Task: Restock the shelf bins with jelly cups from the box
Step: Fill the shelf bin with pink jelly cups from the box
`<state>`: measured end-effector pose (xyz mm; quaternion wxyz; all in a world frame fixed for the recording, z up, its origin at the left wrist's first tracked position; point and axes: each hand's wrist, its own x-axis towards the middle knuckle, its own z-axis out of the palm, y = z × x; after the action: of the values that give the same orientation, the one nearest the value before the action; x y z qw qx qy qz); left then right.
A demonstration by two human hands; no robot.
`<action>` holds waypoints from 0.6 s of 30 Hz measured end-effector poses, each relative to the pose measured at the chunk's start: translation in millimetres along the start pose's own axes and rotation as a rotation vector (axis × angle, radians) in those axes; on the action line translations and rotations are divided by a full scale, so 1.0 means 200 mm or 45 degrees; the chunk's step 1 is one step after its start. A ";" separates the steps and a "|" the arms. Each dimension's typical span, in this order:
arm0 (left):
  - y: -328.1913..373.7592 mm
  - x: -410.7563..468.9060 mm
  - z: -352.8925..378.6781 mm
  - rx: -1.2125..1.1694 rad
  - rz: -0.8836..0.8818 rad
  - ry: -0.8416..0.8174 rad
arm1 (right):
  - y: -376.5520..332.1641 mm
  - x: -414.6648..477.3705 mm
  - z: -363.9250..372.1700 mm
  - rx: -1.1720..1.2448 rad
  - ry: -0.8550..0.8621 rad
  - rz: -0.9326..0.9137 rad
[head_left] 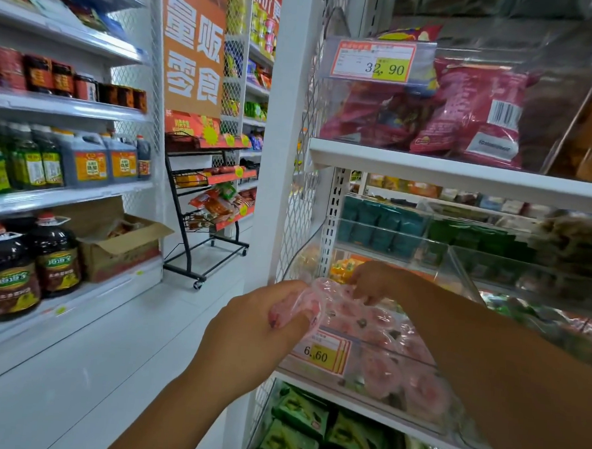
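While near price tag [320, 352], left hand [255, 328], right hand [374, 283]: grip tight on jelly cups [321, 306].

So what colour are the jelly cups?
The jelly cups are pink, best seen in the head view.

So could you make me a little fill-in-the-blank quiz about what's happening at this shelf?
The jelly cups in the clear bin are ___.
The price tag on that bin reads ___.
The left hand and right hand both grip a clear plastic ___ of cups.
Missing: pink; 6.60; bag.
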<state>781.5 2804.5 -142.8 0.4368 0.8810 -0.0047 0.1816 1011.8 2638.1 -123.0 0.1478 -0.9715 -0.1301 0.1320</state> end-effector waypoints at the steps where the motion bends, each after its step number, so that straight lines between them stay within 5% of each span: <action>1: 0.00 0.00 0.00 -0.002 -0.002 0.001 | 0.01 0.00 0.00 0.011 0.005 -0.025; 11: 0.05 -0.01 -0.01 -0.002 -0.053 0.025 | -0.04 -0.10 -0.07 -0.394 0.112 -0.251; 15: 0.06 0.00 0.00 -0.042 -0.103 0.082 | -0.11 -0.36 -0.25 0.428 -0.326 -0.367; 18: 0.07 0.00 0.02 -0.076 -0.121 0.101 | -0.16 -0.55 -0.29 0.655 -0.550 -0.541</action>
<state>780.8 2792.4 -133.5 0.4708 0.8590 0.0490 0.1950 920.0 2620.8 -35.4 0.3795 -0.8041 -0.3190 0.3280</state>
